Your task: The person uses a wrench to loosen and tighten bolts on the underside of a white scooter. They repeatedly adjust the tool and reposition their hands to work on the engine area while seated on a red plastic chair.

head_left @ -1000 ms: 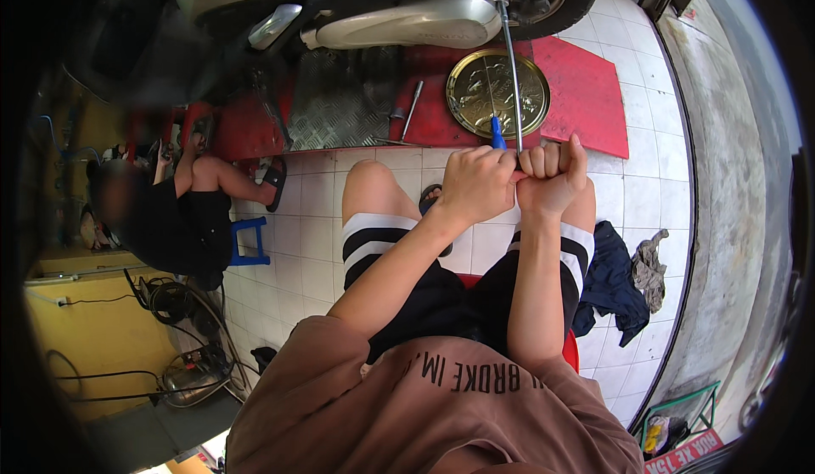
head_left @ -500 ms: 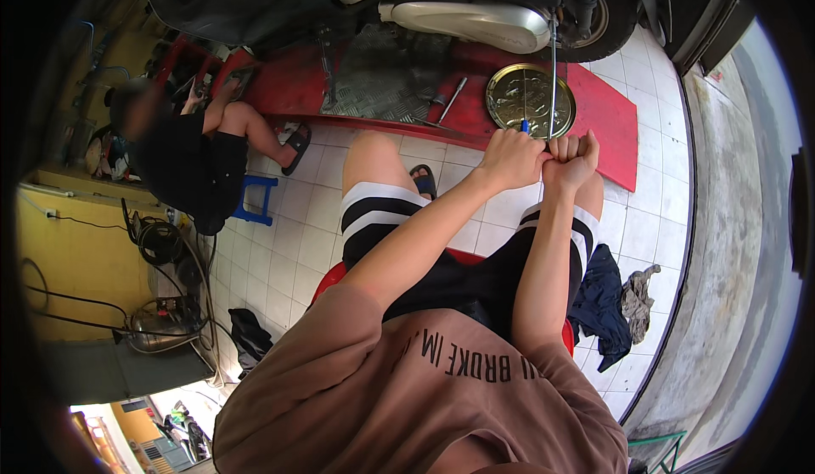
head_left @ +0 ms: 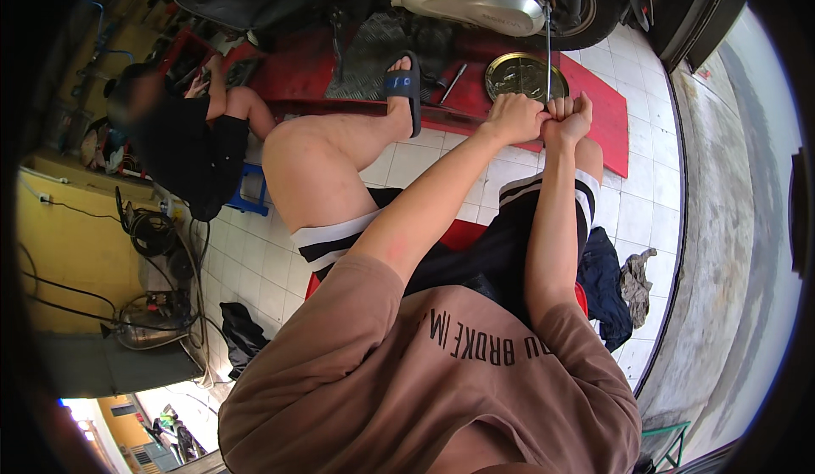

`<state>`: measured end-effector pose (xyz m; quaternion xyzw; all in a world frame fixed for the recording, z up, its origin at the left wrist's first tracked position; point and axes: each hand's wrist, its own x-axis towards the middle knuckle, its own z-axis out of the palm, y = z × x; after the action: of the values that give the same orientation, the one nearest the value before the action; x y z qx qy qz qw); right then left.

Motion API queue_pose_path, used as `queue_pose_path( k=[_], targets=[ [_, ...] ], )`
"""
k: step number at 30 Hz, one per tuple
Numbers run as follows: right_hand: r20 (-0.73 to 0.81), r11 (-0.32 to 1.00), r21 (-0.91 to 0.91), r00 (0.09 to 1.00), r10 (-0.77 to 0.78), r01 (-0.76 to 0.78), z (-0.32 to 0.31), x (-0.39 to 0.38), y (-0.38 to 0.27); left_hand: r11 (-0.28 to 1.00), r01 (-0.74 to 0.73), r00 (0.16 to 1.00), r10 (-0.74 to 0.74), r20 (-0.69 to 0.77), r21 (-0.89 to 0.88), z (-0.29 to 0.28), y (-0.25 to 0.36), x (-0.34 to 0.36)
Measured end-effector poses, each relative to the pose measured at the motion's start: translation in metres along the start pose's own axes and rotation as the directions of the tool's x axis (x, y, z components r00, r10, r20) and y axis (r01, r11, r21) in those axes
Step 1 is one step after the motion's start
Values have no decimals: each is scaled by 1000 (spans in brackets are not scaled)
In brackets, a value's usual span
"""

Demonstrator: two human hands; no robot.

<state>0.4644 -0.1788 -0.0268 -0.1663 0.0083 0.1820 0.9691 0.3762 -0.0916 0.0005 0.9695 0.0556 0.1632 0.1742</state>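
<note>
My left hand point(head_left: 514, 119) and my right hand point(head_left: 568, 122) are closed side by side at the near end of a long-shafted metal wrench point(head_left: 548, 62). Its thin shaft runs away from my fists up to the underside of a motorcycle point(head_left: 475, 8), beside the silver engine cover. The handle is hidden in my fingers, so its shape cannot be made out. Just beyond my hands, a round golden tray point(head_left: 491, 81) holding dark, shiny liquid rests on a red platform point(head_left: 594, 109).
My left sandalled foot point(head_left: 403, 92) presses against the platform edge. Near it lies a slim metal tool point(head_left: 454, 83). A person in black point(head_left: 182, 134) sits on a blue stool at left. Dark cloths point(head_left: 604, 291) lie on the tiles at right; hoses and a compressor point(head_left: 157, 321) stand at left.
My left leg has swung outward and its foot has come up from the floor to the platform. Both fists stay on the wrench, slightly higher in the picture as the view shifts.
</note>
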Motion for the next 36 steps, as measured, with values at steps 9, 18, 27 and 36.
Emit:
queue_pose_path(
  k=[9,18,27,36],
  targets=[
    [62,987,-145,996,-63,71,8,-3,-1,997,65,997,-64,36,-38,6,-1,-1],
    [-166,977,211,985,53,-17,-22,21,-8,959,-53,974,-12,225,279,-15,27,15],
    [-93,985,167,995,-32,48,40,-5,17,942,-116,993,98,72,316,-53,-5,11],
    [24,978,-97,983,-183,184,56,-11,15,990,-92,992,100,-75,109,-34,-13,8]
  ],
)
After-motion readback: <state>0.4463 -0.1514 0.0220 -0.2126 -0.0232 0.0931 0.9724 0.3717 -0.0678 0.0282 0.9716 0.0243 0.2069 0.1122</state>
